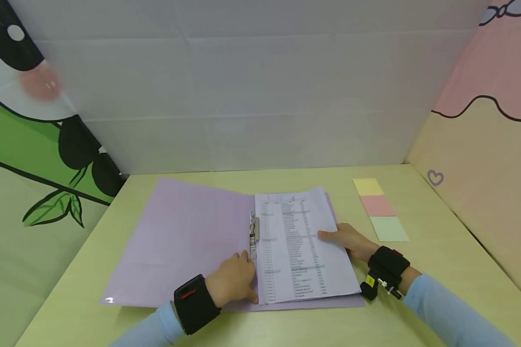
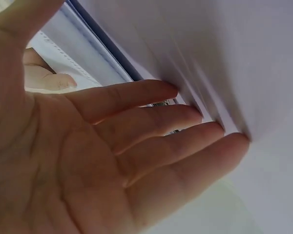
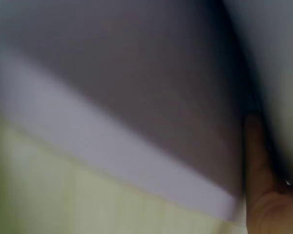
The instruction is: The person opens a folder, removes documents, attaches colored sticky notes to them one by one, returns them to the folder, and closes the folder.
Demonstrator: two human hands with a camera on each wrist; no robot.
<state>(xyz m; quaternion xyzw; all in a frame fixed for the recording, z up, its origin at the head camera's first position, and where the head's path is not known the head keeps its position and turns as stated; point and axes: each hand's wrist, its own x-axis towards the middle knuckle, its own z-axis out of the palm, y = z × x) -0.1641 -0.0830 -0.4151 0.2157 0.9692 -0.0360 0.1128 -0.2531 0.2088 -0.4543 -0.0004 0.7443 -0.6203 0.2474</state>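
A lilac folder lies spread on the table, its metal lever clip along the fold. Printed sheets with columns of text rest over its right side. My right hand grips their right edge, thumb on top and the other fingers underneath. In the right wrist view, that hand reaches in between layers at the edge. Low beside the fold, my left hand is on the folder. Its fingers are extended in the left wrist view, fingertips against the lilac cover.
Yellow, pink and pale green paper notes form a column to the right of the folder. A pale wall stands behind the table, with painted panels on both sides.
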